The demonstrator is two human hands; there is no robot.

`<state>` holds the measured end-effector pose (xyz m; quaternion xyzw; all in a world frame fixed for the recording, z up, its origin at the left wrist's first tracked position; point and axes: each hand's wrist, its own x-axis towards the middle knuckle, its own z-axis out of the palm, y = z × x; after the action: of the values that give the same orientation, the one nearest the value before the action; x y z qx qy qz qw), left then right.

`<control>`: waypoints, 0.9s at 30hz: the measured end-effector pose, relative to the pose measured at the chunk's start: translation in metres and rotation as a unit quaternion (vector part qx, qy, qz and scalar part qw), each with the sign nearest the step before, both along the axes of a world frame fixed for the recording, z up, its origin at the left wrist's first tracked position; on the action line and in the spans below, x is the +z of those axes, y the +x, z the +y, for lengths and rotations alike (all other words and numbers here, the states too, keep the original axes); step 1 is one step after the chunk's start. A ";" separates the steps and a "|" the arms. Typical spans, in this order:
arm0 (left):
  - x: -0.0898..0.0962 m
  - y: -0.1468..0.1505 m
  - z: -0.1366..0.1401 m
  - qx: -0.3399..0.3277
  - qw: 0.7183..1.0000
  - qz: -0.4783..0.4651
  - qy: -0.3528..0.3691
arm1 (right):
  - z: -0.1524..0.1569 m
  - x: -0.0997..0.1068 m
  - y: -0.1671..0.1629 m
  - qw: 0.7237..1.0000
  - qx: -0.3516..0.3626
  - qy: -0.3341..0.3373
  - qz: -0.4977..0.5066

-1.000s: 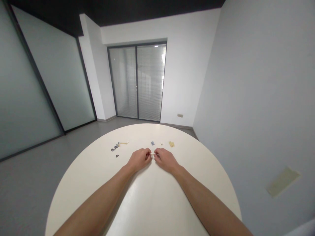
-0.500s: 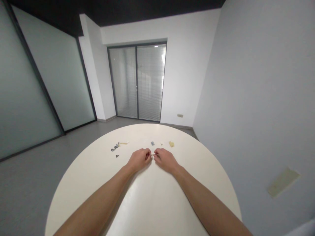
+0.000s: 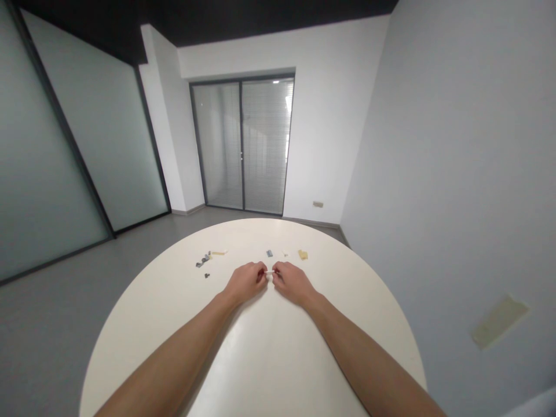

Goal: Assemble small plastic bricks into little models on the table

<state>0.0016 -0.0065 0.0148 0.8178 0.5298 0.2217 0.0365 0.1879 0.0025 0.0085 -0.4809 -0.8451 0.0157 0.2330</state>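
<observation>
Between my two hands a thin white stick-like piece point(image 3: 269, 272) spans the short gap, one end in each set of fingers. My left hand point(image 3: 247, 281) is closed in a pinch on its left end. On the other end, my right hand point(image 3: 292, 282) pinches with curled fingers. Most of the piece is hidden by the fingertips, and its kind is too small to make out. Just beyond the hands lie a small grey-blue piece point(image 3: 270, 253), a tiny white piece point(image 3: 285, 253) and a yellow piece point(image 3: 303, 255).
A round white table point(image 3: 269, 359) carries everything. Toward its left side sit several small dark grey pieces point(image 3: 204, 260), a thin yellow strip point(image 3: 218, 253) and a separate small dark piece point(image 3: 207, 275). A grey wall point(image 3: 456, 174) rises on the right, glass doors point(image 3: 243, 145) behind.
</observation>
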 end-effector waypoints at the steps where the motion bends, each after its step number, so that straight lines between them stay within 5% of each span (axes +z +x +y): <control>1: 0.000 0.000 0.000 -0.001 1.000 -0.001 0.001 | 0.000 0.000 0.000 1.000 -0.001 0.001 0.001; 27: 0.000 0.000 0.000 0.003 1.000 0.002 0.002 | -0.001 0.001 0.000 1.000 -0.002 0.002 0.000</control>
<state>0.0015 -0.0067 0.0153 0.8168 0.5318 0.2210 0.0330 0.1876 0.0015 0.0098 -0.4819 -0.8443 0.0140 0.2338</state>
